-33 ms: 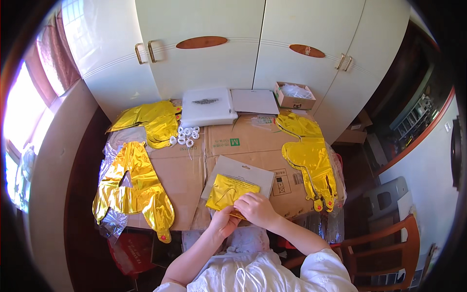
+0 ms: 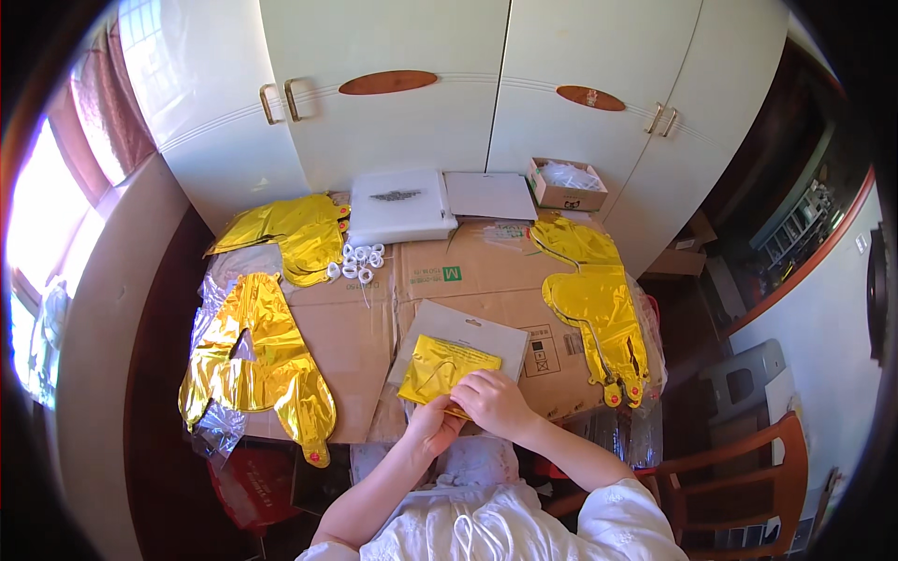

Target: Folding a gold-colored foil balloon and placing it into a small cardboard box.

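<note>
A folded gold foil balloon lies on a pale card with a hanging slot, close to the table's near edge. My left hand is closed on the balloon's lower edge. Right beside it, my right hand has its fingers bent and pinched on the same edge; the fingertips are partly hidden. Flattened gold foil balloons surround this spot: an A-shaped balloon at the left, another balloon behind it, and more gold foil at the right.
Flattened cardboard covers the table. Small white ribbon rolls lie at the back left. Behind are a white plastic-wrapped stack, pale cards and a small box of clear plastic pieces. A wooden chair stands at the right.
</note>
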